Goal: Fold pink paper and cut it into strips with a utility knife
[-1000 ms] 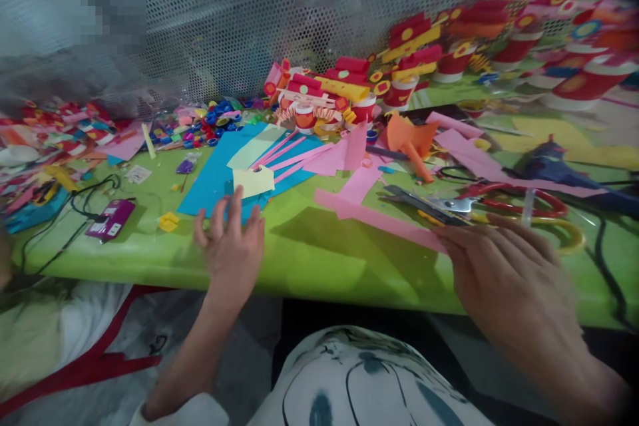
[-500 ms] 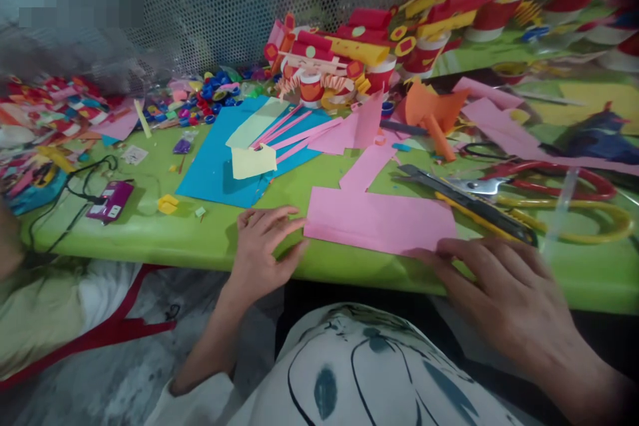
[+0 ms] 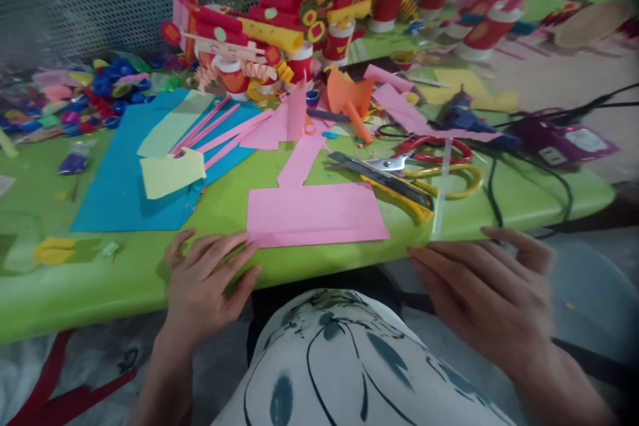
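A rectangular sheet of pink paper [image 3: 319, 213] lies flat near the table's front edge, with a crease along its near side. At its lower left corner, the outstretched fingers of my left hand [image 3: 207, 286] touch or nearly touch the paper. My right hand [image 3: 492, 299] is at the table edge, apart from the sheet, its fingers extended and nothing visible in them. Just beyond that hand are a translucent stick [image 3: 442, 193], a utility knife [image 3: 387, 181] and scissors [image 3: 444, 176] with red and yellow handles. Behind the sheet lies a narrower pink strip [image 3: 302, 160].
Blue sheets [image 3: 114, 180] with pale green paper and pink strips lie left. Red, yellow and pink paper crafts on cups [image 3: 234, 80] stand behind. An orange paper piece [image 3: 349, 103], a dark blue glue gun [image 3: 466, 121] and a purple box [image 3: 564, 140] with cables are at right.
The head view has turned to the right. My right hand has come away from the paper's right corner and is now farther right. My left hand stays by the left corner.
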`<move>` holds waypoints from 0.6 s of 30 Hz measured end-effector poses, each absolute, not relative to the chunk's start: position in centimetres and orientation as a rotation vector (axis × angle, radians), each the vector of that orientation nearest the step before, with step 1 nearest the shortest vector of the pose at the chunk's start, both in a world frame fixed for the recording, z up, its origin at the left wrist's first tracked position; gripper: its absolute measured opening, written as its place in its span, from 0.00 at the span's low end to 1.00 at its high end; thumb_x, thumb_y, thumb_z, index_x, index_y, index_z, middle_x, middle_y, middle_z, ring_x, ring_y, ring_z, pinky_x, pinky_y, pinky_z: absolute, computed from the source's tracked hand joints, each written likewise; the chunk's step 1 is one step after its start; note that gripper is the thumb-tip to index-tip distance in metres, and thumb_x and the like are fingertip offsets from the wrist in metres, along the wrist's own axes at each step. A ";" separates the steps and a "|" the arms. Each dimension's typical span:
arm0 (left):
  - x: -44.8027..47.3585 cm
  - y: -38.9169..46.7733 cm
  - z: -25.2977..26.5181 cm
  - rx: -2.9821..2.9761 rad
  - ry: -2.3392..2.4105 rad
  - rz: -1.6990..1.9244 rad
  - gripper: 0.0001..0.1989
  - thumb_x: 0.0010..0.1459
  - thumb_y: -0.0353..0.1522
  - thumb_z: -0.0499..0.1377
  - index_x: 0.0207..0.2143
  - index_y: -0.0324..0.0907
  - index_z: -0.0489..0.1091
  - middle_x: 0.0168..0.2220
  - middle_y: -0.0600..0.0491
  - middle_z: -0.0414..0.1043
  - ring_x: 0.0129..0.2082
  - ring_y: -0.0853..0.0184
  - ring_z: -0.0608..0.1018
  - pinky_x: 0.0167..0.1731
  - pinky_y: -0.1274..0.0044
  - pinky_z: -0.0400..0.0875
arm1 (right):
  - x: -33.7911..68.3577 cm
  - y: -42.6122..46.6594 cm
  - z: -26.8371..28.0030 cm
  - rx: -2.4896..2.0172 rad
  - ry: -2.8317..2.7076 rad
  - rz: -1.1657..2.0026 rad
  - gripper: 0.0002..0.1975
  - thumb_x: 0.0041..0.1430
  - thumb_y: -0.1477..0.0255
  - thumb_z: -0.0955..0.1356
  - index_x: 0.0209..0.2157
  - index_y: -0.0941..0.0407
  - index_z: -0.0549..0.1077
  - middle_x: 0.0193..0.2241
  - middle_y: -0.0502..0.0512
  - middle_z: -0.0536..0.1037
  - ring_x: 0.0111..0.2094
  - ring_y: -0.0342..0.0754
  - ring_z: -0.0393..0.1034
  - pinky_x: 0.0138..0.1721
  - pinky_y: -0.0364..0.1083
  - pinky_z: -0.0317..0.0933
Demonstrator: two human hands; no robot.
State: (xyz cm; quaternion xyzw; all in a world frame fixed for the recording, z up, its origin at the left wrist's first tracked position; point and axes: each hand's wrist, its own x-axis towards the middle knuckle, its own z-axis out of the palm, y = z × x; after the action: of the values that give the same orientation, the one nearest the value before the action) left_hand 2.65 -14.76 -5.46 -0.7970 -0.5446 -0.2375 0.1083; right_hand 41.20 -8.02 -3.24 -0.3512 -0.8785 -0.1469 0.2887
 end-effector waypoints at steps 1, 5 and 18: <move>2.6 -14.8 -5.6 -2.341 -1.591 -0.701 0.15 0.66 0.33 0.68 0.54 0.51 0.77 0.50 0.51 0.87 0.43 0.56 0.84 0.66 0.52 0.61 | 41.2 -8.4 -3.5 -0.960 -2.342 -0.372 0.14 0.61 0.79 0.77 0.45 0.50 0.77 0.35 0.48 0.86 0.31 0.44 0.78 0.51 0.53 0.64; 2.8 -14.9 -5.7 -2.328 -1.561 -0.705 0.16 0.64 0.33 0.70 0.53 0.50 0.78 0.49 0.50 0.87 0.42 0.55 0.84 0.68 0.50 0.59 | 40.5 -9.1 -4.0 -1.008 -2.334 -0.325 0.14 0.61 0.79 0.77 0.45 0.51 0.77 0.34 0.47 0.86 0.31 0.42 0.77 0.50 0.52 0.65; 3.3 -15.4 -4.6 -2.363 -1.651 -0.727 0.16 0.65 0.32 0.70 0.54 0.47 0.76 0.46 0.51 0.87 0.42 0.58 0.83 0.69 0.52 0.57 | 38.0 -6.9 -4.4 -0.983 -2.431 -0.241 0.15 0.64 0.81 0.74 0.49 0.52 0.80 0.43 0.51 0.86 0.40 0.48 0.77 0.48 0.52 0.63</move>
State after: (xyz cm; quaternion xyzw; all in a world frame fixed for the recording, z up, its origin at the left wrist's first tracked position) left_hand 3.32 -15.43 -4.63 -0.7920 -0.5534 -0.2438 0.0844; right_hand 37.97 -6.91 -4.37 -0.3613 -0.8936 -0.0885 0.2513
